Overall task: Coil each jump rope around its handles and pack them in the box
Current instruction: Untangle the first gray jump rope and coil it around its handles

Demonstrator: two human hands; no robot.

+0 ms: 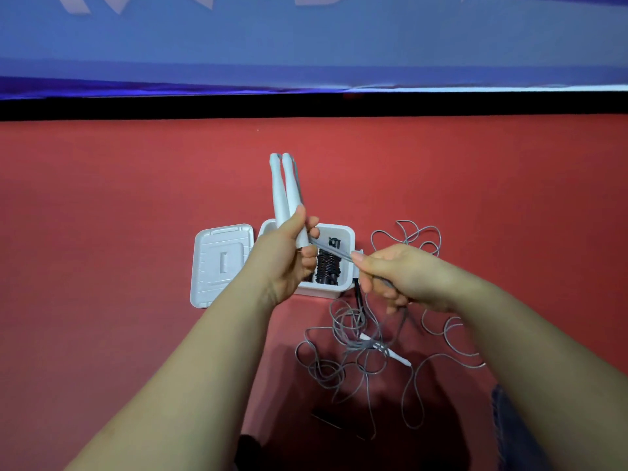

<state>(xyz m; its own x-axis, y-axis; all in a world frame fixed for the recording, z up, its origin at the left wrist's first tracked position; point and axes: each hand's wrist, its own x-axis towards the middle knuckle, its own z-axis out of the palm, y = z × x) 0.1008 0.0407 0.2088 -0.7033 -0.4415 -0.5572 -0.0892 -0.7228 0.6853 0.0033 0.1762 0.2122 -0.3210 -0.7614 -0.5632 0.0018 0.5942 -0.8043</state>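
1. Hands fill the middle of my head view, both bare, both arms reaching in from the bottom edge over a red floor [136, 232].
2. My left hand [289, 253] grips a pair of white handles [284, 195] held together, fingers and thumb curled round their lower ends. The handles point up and away from me, their tips touching.
3. A grey cord [334, 253] runs taut from the bottom of the handles across to my right hand [390, 277], which pinches it between thumb and curled fingers.
4. Below the right hand the rest of the grey rope [360, 362] lies in loose tangled loops on the floor, spreading right and toward me. One more white handle [390, 354] lies among those loops.
5. A white box [343, 266] sits open on the floor, just behind my hands. Inside it I see a black coiled rope [328, 270] standing on end.
6. The box's white lid [221, 263] lies flat just to the left of the box, partly hidden by my left wrist.
7. A blue banner [306, 45] runs across the top of the view beyond a black strip.
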